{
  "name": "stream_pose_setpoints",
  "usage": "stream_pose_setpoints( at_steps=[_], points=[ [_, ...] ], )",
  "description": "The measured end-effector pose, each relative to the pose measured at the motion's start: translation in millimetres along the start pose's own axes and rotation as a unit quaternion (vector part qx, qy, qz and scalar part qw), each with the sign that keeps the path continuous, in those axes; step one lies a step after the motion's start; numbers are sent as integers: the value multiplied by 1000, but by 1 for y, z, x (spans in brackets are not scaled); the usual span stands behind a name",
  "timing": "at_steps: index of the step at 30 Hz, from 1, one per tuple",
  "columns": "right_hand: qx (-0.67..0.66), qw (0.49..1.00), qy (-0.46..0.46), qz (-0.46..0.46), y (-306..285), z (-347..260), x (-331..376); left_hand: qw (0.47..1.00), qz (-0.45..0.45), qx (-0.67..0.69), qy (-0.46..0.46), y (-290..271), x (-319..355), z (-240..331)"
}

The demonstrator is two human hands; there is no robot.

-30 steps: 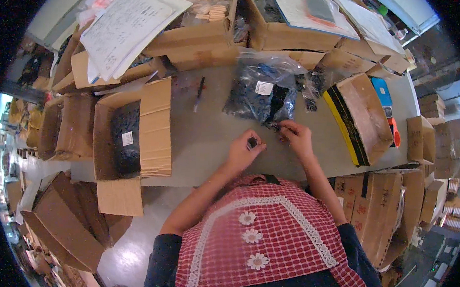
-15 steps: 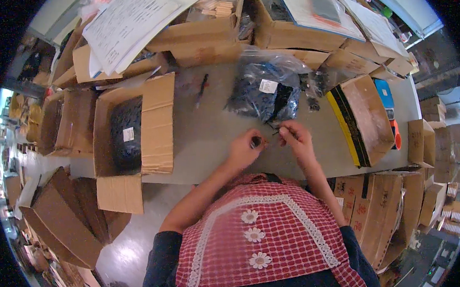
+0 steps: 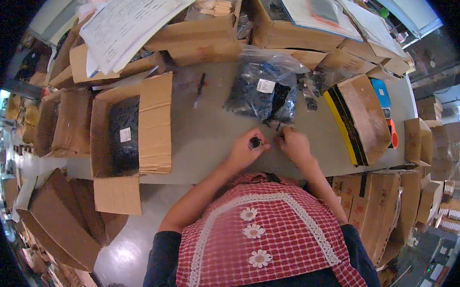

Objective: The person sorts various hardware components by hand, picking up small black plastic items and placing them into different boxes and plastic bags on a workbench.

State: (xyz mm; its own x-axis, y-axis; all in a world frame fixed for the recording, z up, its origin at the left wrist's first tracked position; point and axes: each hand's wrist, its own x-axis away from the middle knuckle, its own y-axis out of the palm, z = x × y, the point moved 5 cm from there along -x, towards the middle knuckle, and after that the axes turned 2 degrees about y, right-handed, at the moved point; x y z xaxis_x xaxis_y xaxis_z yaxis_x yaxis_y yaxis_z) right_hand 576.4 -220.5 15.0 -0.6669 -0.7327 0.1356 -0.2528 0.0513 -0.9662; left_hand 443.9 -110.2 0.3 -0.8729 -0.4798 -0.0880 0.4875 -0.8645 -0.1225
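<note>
My left hand (image 3: 248, 148) grips a small black part (image 3: 254, 142) between thumb and fingers, just above the grey table (image 3: 209, 137). My right hand (image 3: 292, 144) is close beside it, fingers pinched on a thin dark piece (image 3: 279, 129) at the lower edge of a clear plastic bag (image 3: 264, 90). That bag is full of small black parts and carries a white label. Both hands work a few centimetres apart at the near edge of the table.
An open cardboard box (image 3: 131, 133) with a bag of black parts stands at the left. A brown box with a yellow-black side (image 3: 358, 119) stands at the right. Boxes with paper sheets (image 3: 132, 19) line the back. A black pen (image 3: 199, 87) lies mid-table.
Both hands stay in nearly the same spot. The fingers shift slightly on the small black part; the bag has not moved.
</note>
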Motion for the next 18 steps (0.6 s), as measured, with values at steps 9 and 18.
stream_pose_setpoints(
  at_steps=[9,18],
  points=[
    [-104,993,-4,52,-19,2,-20,998,48,-26,-19,-10,2,-1],
    [-351,932,-62,65,-34,-20,-3,995,67,-73,-16,-13,6,7]
  ],
)
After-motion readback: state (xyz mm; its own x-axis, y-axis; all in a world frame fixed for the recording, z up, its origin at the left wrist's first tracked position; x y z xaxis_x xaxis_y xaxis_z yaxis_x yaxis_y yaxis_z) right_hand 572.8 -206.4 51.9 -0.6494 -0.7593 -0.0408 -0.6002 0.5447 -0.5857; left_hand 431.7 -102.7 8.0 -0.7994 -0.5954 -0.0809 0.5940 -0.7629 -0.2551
